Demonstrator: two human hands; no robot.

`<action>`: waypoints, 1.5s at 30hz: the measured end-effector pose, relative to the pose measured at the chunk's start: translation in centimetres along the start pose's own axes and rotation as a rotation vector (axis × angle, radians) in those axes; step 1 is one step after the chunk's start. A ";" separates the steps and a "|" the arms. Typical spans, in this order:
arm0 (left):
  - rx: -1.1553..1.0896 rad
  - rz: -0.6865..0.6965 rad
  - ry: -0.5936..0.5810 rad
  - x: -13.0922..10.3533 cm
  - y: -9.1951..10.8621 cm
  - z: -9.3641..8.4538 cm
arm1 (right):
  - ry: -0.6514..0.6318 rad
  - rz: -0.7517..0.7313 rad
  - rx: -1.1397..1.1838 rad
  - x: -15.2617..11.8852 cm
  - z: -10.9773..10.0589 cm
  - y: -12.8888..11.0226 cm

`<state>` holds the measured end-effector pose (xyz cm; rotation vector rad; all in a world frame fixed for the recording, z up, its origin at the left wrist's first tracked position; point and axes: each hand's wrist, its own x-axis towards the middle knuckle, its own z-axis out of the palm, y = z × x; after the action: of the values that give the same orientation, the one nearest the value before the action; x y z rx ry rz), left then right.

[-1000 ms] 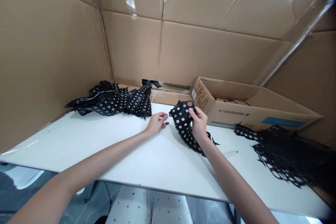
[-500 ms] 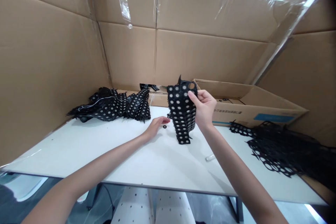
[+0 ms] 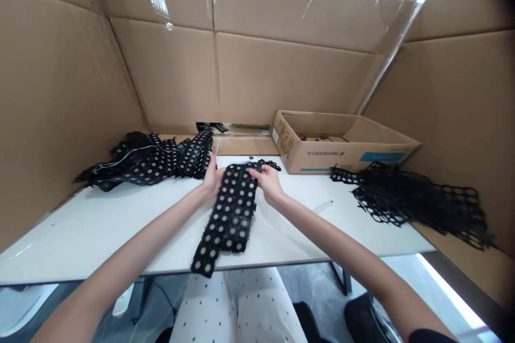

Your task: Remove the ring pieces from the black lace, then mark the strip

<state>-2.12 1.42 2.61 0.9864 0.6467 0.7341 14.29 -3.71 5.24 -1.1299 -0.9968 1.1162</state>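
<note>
A black rubber-like strip sheet (image 3: 231, 209) with rows of pale round spots hangs and lies at the middle front of the white table, its lower end near the edge. My right hand (image 3: 270, 185) pinches its top right corner between thumb and fingers. At the sheet's upper left edge is my left hand (image 3: 211, 178), thumb raised apart, fingertips partly hidden beside or behind the sheet. Just beyond the right hand lie small black rings (image 3: 269, 164) in a cluster, and one loose ring (image 3: 251, 158) sits apart.
A heap of spotted black sheets (image 3: 156, 161) lies at the left. On the right is a pile of punched-out black webbing (image 3: 414, 201), in front of a cardboard box (image 3: 350, 154) holding some small rings. A clear thin object (image 3: 323, 206) rests on the table. Cardboard walls (image 3: 249, 75) enclose it.
My right hand has brought the sheet down and left, toward the table's front edge. My left hand has moved from beside the small rings to the sheet's left edge. The view has shifted.
</note>
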 end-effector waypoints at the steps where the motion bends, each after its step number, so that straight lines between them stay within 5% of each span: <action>1: 0.057 -0.010 0.010 0.0 0.0 0.2 | 0.053 -0.070 -0.114 0.4 -0.6 1.8; 4: 0.318 0.052 0.131 0.2 -1.1 0.9 | 0.075 -0.234 -0.408 1.0 -2.0 4.6; 7: 0.431 0.161 0.255 0.5 -2.5 1.1 | 0.066 -0.448 -0.595 1.4 -2.8 4.1; 11: 0.471 0.226 0.334 0.7 -3.4 0.8 | -0.148 -0.676 -0.704 1.7 -3.1 3.1; 23: 0.684 0.348 0.252 0.0 -3.6 2.1 | -0.198 -0.599 -0.607 0.8 -4.0 2.6; 33: 0.743 0.381 0.082 -0.1 -3.3 1.8 | -0.379 -0.156 -0.343 1.4 -4.1 2.9; 38: 0.663 0.357 0.034 0.1 -3.5 1.7 | -0.231 0.019 -0.114 2.0 -3.6 3.9; 45: 0.600 0.298 0.120 0.8 -3.6 1.5 | 0.054 -0.151 -0.060 2.6 -3.0 5.6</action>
<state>0.43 0.02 -0.15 1.6237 0.8601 0.8862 16.84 -1.24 -0.68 -1.1073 -1.0611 0.9366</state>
